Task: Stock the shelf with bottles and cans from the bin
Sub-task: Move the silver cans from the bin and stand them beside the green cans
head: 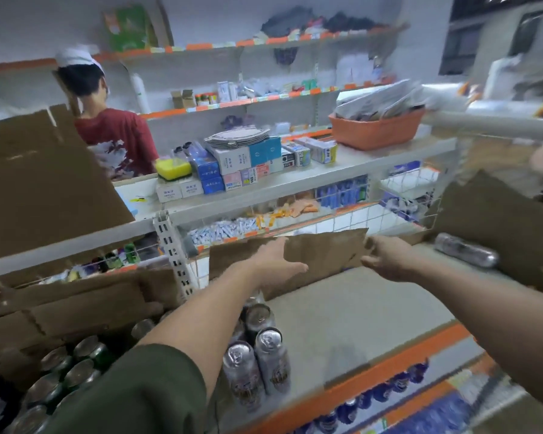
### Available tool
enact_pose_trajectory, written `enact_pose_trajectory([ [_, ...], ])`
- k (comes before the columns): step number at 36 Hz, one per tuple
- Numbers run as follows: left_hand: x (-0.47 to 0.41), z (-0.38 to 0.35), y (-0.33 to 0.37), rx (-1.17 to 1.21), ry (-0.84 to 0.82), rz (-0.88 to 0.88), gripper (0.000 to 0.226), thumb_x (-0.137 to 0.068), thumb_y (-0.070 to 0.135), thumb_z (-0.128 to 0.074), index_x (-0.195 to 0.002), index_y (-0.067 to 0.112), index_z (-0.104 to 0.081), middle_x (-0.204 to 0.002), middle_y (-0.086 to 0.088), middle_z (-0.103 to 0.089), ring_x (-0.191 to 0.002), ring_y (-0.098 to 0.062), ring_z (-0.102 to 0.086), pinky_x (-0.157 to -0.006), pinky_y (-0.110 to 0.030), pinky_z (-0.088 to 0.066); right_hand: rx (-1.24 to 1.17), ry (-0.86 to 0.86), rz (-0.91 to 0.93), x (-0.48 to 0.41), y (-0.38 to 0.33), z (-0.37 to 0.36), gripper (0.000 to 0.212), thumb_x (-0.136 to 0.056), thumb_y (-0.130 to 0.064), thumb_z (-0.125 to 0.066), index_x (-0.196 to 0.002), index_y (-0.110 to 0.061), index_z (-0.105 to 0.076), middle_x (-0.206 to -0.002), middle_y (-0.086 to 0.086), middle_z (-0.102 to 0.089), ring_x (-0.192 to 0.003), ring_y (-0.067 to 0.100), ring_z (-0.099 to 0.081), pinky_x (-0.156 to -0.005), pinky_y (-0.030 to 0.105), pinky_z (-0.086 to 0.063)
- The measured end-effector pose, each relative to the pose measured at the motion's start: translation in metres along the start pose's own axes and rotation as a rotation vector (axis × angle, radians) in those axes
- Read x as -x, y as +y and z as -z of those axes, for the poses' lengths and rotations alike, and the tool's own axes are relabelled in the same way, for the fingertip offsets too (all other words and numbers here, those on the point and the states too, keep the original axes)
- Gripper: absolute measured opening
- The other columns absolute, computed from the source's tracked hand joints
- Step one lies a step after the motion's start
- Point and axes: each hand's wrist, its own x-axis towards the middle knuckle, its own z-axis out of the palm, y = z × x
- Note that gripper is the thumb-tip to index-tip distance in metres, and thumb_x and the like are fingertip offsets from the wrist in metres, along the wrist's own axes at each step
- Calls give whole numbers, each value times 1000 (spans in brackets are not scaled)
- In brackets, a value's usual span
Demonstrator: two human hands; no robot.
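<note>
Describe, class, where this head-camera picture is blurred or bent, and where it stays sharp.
Head view: motion blur smears the right edge, including the lying can and the orange basket; the wide lens bows the shelf edge; the left hand and upright cans are fairly sharp; lighting is even, without harsh glare.

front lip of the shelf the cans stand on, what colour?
Orange, on the grey shelf's front edge strip, below the silver upright cans. Head view, the only one.

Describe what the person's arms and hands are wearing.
The left arm has a dark olive-green sleeve pushed up near the elbow. The right arm shows no sleeve in view. Both the left hand and right hand are bare: no gloves, rings or watch visible.
</note>
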Motion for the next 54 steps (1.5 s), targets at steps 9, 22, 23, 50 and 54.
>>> enact_pose_trajectory([
  [9, -81, -90, 122, -61, -117, -261, 82, -90, 49, -70, -156, 21, -32, -158, -3, -41, -142, -23, -43, -115, -41, -39, 54, -13, -287, 24, 147, 27, 54, -92, -43, -60, -133, -11, -46, -134, 11, -58, -122, 30, -54, -96, 36, -45],
  [22, -293, -215, 238, -138, -285, -177, 83, -90, 57, -62, -159, 22, -31, -157, -1, -44, -140, -23, -45, -109, -28, -35, 19, -107, -350, -120, 357, 2, 42, -87, -39, -59, -117, -16, -41, -124, 15, -54, -112, 35, -56, -84, 39, -48],
  [23, -309, -225, 243, -133, -280, -164, 87, -84, 63, -61, -157, 27, -32, -155, 1, -46, -137, -24, -48, -111, -32, -37, 12, -111, -349, -133, 369, 1, 49, -87, -40, -59, -125, -16, -40, -126, 16, -53, -114, 36, -55, -88, 40, -49],
  [50, -365, -233, 225, -227, -358, -96, 106, -66, 35, -90, -153, 40, -29, -148, 2, -52, -125, -24, -58, -104, -44, -50, -258, -540, -148, -223, 323, -6, 37, -74, -50, -76, -75, -16, -60, -57, 4, -56, -39, 17, -48, -39, 23, -39],
  [54, -331, -201, 182, -209, -342, -85, 90, -57, 50, -87, -137, 42, -45, -138, 10, -56, -120, -19, -59, -95, -39, -54, -237, -356, 25, -216, 246, 13, 59, -62, -74, -69, -81, -18, -68, -72, 4, -70, -56, 16, -66, -45, 27, -52],
])
